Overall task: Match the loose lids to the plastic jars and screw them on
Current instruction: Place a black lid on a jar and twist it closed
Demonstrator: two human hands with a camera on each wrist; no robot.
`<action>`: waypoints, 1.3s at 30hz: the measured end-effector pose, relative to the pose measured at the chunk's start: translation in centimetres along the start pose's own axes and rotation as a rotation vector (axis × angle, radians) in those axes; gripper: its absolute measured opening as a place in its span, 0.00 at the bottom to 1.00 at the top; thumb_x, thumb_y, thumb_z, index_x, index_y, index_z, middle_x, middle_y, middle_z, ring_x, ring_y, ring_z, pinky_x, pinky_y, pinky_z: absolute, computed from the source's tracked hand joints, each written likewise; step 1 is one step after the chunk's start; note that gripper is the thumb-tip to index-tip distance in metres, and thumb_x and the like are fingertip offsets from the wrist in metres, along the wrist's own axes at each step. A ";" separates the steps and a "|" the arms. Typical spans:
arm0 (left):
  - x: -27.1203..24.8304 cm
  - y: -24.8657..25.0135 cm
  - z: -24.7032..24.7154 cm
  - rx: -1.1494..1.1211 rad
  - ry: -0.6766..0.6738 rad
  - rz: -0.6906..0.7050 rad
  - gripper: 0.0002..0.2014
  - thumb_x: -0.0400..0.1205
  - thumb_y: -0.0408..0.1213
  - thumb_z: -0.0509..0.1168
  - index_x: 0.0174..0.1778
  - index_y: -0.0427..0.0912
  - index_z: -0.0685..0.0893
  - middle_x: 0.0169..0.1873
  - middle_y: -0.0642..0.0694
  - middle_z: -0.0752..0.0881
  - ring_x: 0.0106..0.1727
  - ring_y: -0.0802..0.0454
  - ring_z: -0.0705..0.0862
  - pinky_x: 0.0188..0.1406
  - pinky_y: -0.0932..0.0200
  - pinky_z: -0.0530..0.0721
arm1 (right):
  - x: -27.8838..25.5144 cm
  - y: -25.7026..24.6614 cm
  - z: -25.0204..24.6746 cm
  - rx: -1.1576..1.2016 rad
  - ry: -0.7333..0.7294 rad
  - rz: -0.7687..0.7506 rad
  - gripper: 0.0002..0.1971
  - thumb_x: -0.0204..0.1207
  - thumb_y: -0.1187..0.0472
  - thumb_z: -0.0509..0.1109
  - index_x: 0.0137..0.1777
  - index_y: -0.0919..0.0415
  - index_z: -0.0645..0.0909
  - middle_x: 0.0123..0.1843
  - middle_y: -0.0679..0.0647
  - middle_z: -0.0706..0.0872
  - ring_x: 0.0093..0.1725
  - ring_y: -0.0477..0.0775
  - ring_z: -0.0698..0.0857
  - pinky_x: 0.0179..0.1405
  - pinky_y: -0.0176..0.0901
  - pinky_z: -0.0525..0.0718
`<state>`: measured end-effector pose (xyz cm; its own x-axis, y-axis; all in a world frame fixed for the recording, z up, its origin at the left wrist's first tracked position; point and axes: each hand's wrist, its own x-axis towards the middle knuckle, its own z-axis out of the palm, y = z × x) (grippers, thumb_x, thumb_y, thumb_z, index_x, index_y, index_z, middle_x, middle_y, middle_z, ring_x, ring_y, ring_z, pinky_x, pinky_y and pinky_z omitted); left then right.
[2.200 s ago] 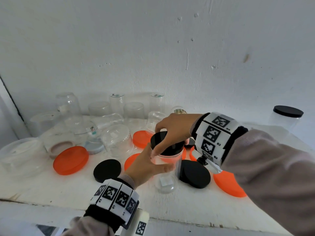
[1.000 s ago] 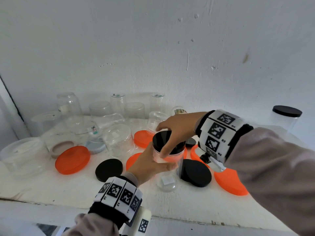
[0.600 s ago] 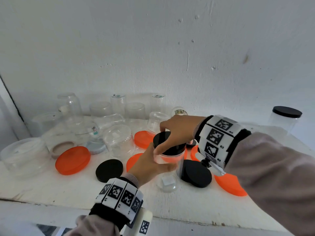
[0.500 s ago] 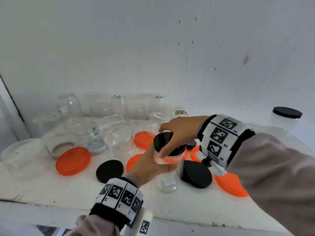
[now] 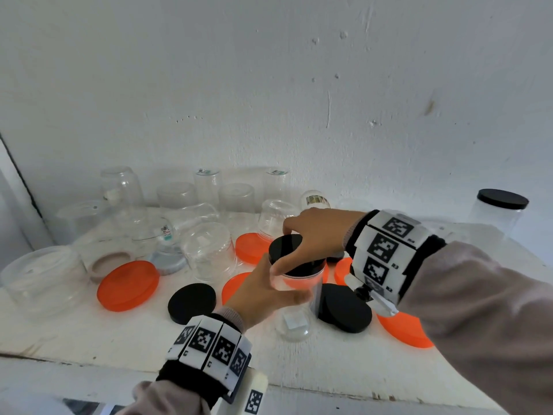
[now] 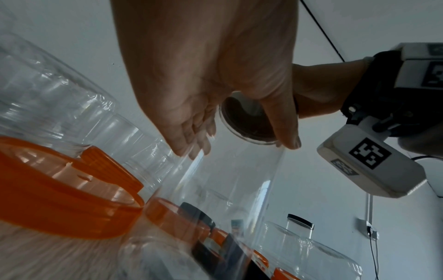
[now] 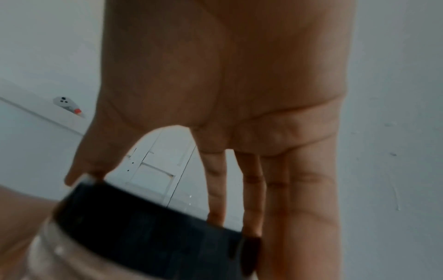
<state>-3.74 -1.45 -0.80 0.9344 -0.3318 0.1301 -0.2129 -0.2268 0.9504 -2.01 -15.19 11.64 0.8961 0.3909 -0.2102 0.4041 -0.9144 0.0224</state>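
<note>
A clear plastic jar (image 5: pixel 294 313) stands upright near the shelf's front middle, with a black lid (image 5: pixel 287 250) on its mouth. My left hand (image 5: pixel 263 290) wraps round the jar's upper body from the left. From above, my right hand (image 5: pixel 311 235) grips the lid's rim with thumb and fingers. In the right wrist view the fingertips (image 7: pixel 217 216) sit on the black lid (image 7: pixel 148 233). The left wrist view looks up through the jar (image 6: pixel 230 185) at the lid's underside (image 6: pixel 246 121).
Several clear jars (image 5: pixel 209 256) stand upside down at the back left. Loose orange lids (image 5: pixel 127 286) and black lids (image 5: pixel 191 302) lie around the held jar, one black lid (image 5: pixel 344 310) leaning against it. A capped jar (image 5: pixel 498 214) stands far right. The shelf edge (image 5: pixel 329 390) runs along the front.
My right hand has kept turning on the black lid, shifting its grip on the rim. The left hand and the jar stay in the same place.
</note>
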 end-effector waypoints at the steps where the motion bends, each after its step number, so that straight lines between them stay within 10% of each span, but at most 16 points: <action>1: 0.0 0.0 0.0 0.001 -0.004 0.005 0.33 0.69 0.41 0.79 0.61 0.70 0.67 0.54 0.73 0.77 0.46 0.93 0.71 0.37 0.91 0.69 | 0.0 0.2 -0.2 0.019 -0.035 -0.008 0.41 0.64 0.27 0.69 0.73 0.48 0.70 0.62 0.47 0.78 0.52 0.48 0.79 0.42 0.40 0.76; 6: 0.0 0.2 0.0 0.014 0.001 0.006 0.33 0.70 0.40 0.79 0.58 0.71 0.66 0.52 0.74 0.76 0.44 0.95 0.70 0.36 0.91 0.68 | -0.1 0.8 -1.0 0.106 -0.121 -0.087 0.45 0.65 0.44 0.80 0.80 0.35 0.58 0.77 0.42 0.65 0.76 0.50 0.66 0.71 0.53 0.71; 16: -0.1 0.1 0.0 0.002 -0.001 -0.032 0.32 0.69 0.43 0.79 0.59 0.72 0.67 0.54 0.74 0.77 0.46 0.92 0.71 0.37 0.87 0.73 | 0.3 0.3 0.6 -0.027 0.011 -0.018 0.42 0.64 0.23 0.64 0.70 0.53 0.73 0.62 0.50 0.77 0.58 0.53 0.80 0.56 0.48 0.81; 23: 0.1 0.1 0.1 0.005 0.003 -0.020 0.36 0.69 0.42 0.79 0.63 0.70 0.64 0.58 0.70 0.77 0.53 0.85 0.75 0.42 0.84 0.74 | 0.1 0.9 0.1 0.085 -0.063 -0.132 0.41 0.66 0.40 0.76 0.79 0.42 0.63 0.69 0.44 0.70 0.69 0.50 0.71 0.68 0.53 0.76; 33: -0.1 -0.1 0.0 0.002 0.008 -0.037 0.32 0.68 0.46 0.79 0.57 0.74 0.67 0.51 0.79 0.76 0.45 0.93 0.71 0.37 0.84 0.73 | 0.1 0.2 0.9 -0.010 0.034 -0.030 0.41 0.64 0.24 0.65 0.69 0.53 0.73 0.60 0.49 0.77 0.56 0.52 0.79 0.54 0.47 0.81; 39: 0.1 0.0 0.1 -0.004 0.002 -0.016 0.34 0.69 0.41 0.79 0.58 0.74 0.66 0.56 0.72 0.77 0.50 0.90 0.73 0.40 0.88 0.72 | -0.2 0.7 0.0 0.081 -0.052 -0.126 0.39 0.67 0.39 0.76 0.77 0.45 0.66 0.67 0.45 0.73 0.65 0.50 0.74 0.63 0.49 0.79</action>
<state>-3.68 -1.58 -0.84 0.9382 -0.3264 0.1155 -0.1967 -0.2281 0.9536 -1.91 -15.92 11.74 0.8275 0.4992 -0.2571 0.4949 -0.8647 -0.0861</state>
